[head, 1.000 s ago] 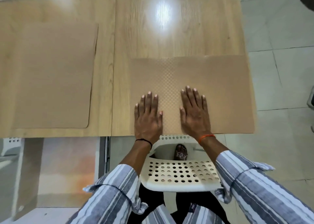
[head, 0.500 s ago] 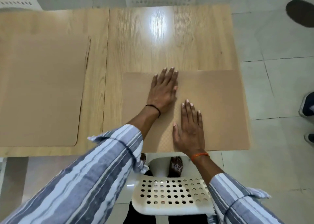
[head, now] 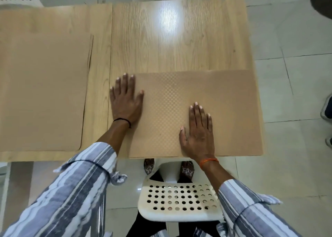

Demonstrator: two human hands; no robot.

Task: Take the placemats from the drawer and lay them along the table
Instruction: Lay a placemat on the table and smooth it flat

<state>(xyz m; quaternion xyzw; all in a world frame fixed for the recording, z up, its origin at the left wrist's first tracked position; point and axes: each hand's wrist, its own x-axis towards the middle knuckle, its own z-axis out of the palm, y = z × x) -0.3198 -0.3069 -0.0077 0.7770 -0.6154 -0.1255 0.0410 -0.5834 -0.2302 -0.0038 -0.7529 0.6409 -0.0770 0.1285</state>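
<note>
Two flat tan placemats lie on a long light wooden table [head: 179, 44]. The tan rectangular placemat with a small checked pattern [head: 215, 111] lies at the right end of the table, along the near edge. Its right side reaches the table's right edge. The plain tan placemat with rounded corners [head: 43, 93] lies on the left part of the table, well apart from the first one, with a strip of bare wood between them.

The person's left hand [head: 125, 100] lies flat with its fingers straight and a little apart. It sits over the left edge of the checked placemat, with the thumb on the mat and the other fingers on the bare wood beside it. The right hand [head: 199, 134] lies flat on the same mat near the table's near edge, fingers straight and close together. Neither hand is gripping anything.

Both arms wear blue and white striped sleeves [head: 71, 191]. A white plastic chair with round holes [head: 179, 200] stands just under the near edge of the table.
</note>
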